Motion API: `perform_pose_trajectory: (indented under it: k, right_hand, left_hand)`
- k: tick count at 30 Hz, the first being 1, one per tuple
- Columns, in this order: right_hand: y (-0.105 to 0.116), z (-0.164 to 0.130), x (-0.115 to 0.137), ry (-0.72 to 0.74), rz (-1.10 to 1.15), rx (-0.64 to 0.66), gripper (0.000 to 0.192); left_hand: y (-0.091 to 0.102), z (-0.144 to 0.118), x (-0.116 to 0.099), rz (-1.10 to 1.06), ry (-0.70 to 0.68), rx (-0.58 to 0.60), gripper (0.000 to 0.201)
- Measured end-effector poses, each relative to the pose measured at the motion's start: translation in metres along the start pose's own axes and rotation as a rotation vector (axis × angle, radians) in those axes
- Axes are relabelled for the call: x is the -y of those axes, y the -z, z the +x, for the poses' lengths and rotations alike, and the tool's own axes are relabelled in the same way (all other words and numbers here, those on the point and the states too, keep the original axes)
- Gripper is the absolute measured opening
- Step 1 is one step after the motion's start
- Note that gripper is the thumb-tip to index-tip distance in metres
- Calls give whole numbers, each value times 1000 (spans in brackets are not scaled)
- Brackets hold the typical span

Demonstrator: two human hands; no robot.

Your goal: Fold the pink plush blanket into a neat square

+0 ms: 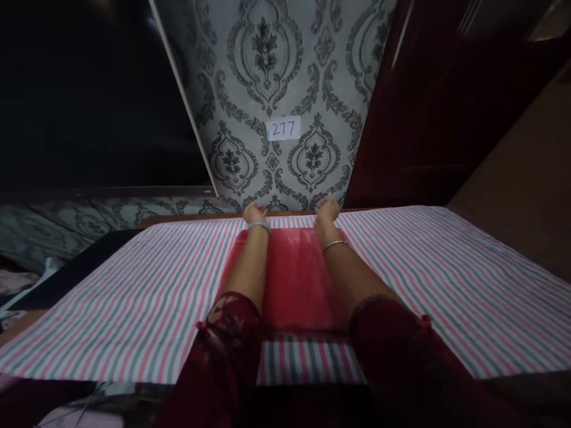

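Note:
A red cloth (297, 279) lies flat as a rectangle on a striped sheet (160, 279) of white, pink and grey. Both my arms stretch forward over it. My left hand (256, 213), with a pale bangle at the wrist, is at the cloth's far left corner, its fingers curled. Level with it, my right hand (327, 211) is at the far right corner, also curled, with a thin bangle below it. Both hands appear slightly past the cloth's far edge. Whether they pinch anything is hidden and slightly blurred.
Behind the table stands a patterned wall (267, 65) with a paper label (284, 128) reading 277. A large dark screen (98, 101) is at the left, a dark red glossy panel (428, 113) at the right. Some blurred items (80, 416) lie below the near left edge.

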State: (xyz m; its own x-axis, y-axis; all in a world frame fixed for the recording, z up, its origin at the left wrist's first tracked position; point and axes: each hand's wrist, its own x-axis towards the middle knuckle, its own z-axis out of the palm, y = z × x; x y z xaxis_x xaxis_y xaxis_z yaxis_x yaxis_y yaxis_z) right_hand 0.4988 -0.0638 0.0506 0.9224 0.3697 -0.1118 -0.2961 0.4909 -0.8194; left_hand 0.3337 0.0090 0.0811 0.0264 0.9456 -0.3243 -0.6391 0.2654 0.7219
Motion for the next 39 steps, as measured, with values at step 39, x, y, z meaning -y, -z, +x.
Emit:
perform_pose_trajectory:
  k: [39]
  right_hand:
    - [32, -3, -31, -377, 423, 11, 29]
  left_hand:
    - [33, 18, 21, -368, 275, 233, 13]
